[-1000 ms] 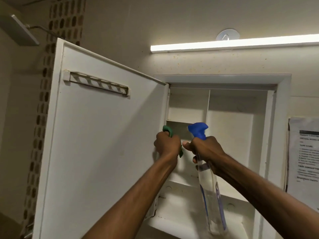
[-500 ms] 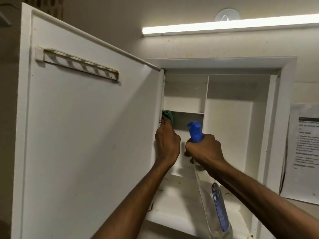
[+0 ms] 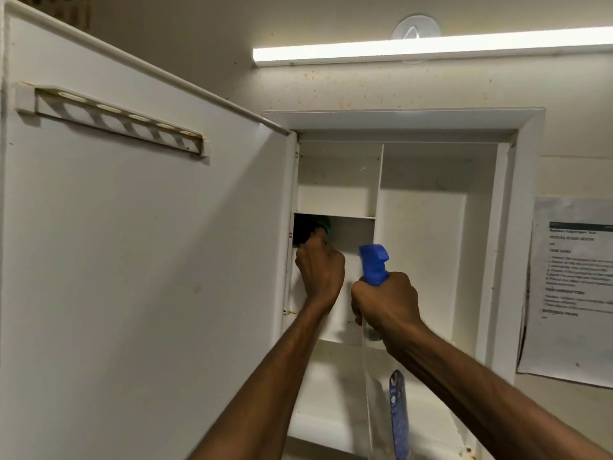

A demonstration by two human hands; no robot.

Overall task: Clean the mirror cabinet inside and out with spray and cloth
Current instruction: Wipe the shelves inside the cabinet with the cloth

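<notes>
Step in hand: wiping inside the mirror cabinet [image 3: 527, 227], door open. Your left hand [image 3: 320, 275] clasps the green cloth [image 3: 323, 225] under the upper-left shelf (shadowed corner). Your right hand [image 3: 384, 307] grips the spray bottle [image 3: 374, 263] beside it. Next, likely: work the cloth across that compartment.

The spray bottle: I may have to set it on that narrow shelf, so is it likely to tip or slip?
The spray bottle looks tall, slim and clear, with the blue trigger head on top, so it would probably tip easily. It appears to be smooth plastic, likely slippery if wet. The right hand grips it at the neck.
</notes>
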